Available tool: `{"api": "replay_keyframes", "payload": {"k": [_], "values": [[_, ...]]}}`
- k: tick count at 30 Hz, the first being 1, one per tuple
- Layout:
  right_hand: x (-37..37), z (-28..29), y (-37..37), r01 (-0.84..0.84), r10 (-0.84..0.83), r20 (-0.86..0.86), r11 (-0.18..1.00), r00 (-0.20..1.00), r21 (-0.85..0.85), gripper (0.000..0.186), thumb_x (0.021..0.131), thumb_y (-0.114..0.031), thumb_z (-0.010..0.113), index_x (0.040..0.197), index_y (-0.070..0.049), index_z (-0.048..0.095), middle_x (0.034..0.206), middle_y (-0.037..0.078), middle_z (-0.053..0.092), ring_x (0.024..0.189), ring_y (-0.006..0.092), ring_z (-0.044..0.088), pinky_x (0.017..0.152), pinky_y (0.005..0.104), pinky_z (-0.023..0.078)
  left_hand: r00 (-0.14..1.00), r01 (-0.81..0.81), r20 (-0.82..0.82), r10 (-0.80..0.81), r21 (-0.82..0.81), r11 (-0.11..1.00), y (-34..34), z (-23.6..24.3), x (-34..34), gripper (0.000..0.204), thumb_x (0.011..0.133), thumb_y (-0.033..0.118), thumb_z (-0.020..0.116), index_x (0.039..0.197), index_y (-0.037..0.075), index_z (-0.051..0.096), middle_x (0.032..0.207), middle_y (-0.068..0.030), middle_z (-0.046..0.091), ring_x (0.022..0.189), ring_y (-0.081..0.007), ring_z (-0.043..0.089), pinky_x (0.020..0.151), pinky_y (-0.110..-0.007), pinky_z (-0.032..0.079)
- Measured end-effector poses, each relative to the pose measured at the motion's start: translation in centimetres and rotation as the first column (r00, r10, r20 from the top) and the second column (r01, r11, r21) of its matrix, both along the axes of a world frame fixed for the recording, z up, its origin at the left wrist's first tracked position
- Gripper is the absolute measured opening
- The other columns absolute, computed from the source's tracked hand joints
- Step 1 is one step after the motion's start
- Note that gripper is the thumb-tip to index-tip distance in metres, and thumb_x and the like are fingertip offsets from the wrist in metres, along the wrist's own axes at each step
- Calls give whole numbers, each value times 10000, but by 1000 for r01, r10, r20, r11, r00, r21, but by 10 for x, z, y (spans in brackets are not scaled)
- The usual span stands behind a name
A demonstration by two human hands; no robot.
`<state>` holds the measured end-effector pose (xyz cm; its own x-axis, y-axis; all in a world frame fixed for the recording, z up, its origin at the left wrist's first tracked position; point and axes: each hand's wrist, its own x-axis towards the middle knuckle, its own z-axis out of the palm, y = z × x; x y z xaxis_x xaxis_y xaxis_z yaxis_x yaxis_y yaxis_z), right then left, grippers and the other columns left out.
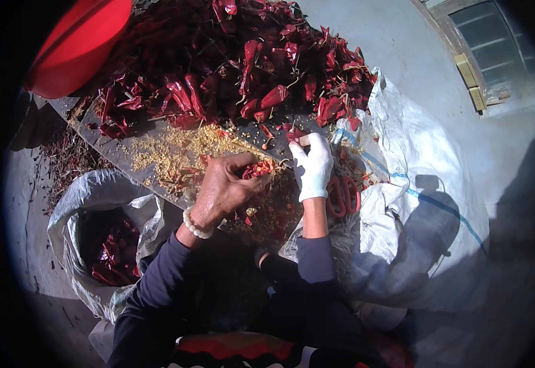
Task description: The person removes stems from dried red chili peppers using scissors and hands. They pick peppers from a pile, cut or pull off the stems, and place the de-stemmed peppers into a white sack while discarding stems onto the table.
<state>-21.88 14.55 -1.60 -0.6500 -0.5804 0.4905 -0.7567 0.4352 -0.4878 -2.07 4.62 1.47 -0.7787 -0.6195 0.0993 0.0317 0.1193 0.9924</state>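
Observation:
My bare left hand [227, 184], with a bead bracelet [195, 226] at the wrist, is closed around a torn-open dried red chili pepper [259, 169]. Pale seeds show inside that pepper. Beside it, my right hand [312, 165] wears a white glove. Its thumb and forefinger are pinched at a dark red chili pepper [294, 131], partly hidden by the fingertips. Both hands are over a board [111, 147] strewn with yellow seeds [175, 150] and red scraps. Red-handled scissors [344, 196] lie just right of my gloved wrist.
A large heap of dried red chili peppers [218, 61] covers the far side. At the upper left is a red plastic basin [83, 46]. An open white sack [65, 214] holding red peppers stands at left; a bigger white woven sack [439, 165] spreads at right.

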Motion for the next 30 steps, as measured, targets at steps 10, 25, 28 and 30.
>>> {"api": "replay_keyframes", "payload": {"k": [10,25,28,30], "values": [[83,57,23,-374,369,-68,923,927,-95,240,807,-19,727,1046,-34,707,1114,97,716,986,295,672,857,391,553,994,97,10,-108,368,925,-3,13,6,368,915,268,794,1116,-23,690,851,6,702,753,-59,620,658,-232,508],[77,55,32,-428,527,268,834,807,-348,178,846,41,714,1017,-10,714,1051,129,725,968,269,707,843,345,566,968,205,-232,-91,532,822,-1,0,6,207,960,169,689,1043,-20,674,858,-23,677,707,-101,673,652,-242,569],[76,59,30,-361,424,152,875,893,-322,193,855,-31,751,1046,-18,723,1069,121,705,945,243,705,817,327,565,975,168,-199,-96,382,909,4,0,1,169,915,147,717,967,-9,680,809,-1,649,722,-71,634,634,-246,536],[82,68,29,-356,389,123,906,913,-228,217,849,-77,767,1055,-23,721,1085,117,695,975,258,684,829,343,554,970,170,-198,-141,142,975,2,-8,-3,163,885,130,727,890,-6,640,751,7,599,711,-54,567,612,-257,479]]}}
